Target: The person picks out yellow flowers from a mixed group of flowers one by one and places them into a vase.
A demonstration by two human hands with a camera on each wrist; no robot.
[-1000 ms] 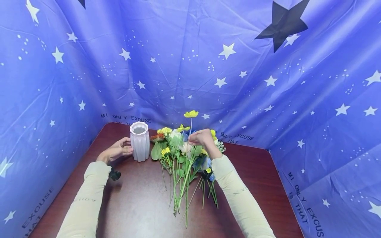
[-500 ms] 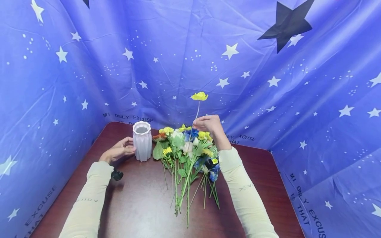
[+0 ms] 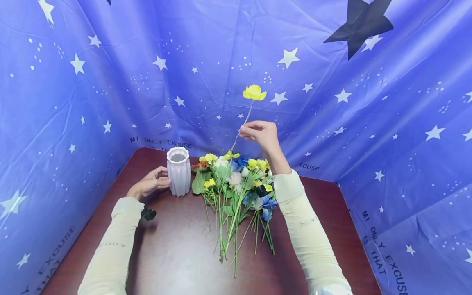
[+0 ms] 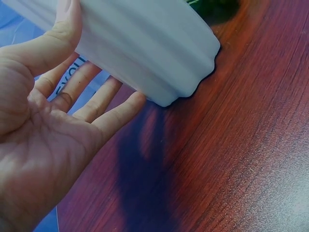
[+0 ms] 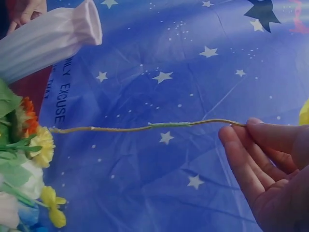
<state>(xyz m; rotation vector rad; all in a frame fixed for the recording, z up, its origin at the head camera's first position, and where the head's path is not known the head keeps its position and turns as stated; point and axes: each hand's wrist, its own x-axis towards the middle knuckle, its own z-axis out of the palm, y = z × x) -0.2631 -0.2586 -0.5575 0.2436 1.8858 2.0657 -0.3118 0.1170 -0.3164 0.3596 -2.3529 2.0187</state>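
Higher than half a second ago, the right hand (image 3: 264,137) has lifted its yellow flower (image 3: 254,92) further above the table (image 3: 177,241). Thumb and fingertips pinch the thin stem (image 5: 120,129), bloom at the top, the stem slanting down toward the pile of flowers (image 3: 234,179) (whether its lower end touches them, I cannot tell). On the other side, the left hand (image 3: 151,184) holds the pale vase (image 3: 179,176), thumb on the near side and fingers reaching behind it. That fluted vase stands upright, mouth up, toward the table's far left corner. Just to the right of the vase, the pile spreads near the middle of the far edge: white roses, yellow and blue blooms, an orange one next to the vase, green leaves, with loose green stems (image 3: 236,246) pointing toward the near edge. Around the table hangs a blue cloth (image 3: 214,37) printed with white stars, dots and black lettering; one large black star (image 3: 357,26) shows upper right.
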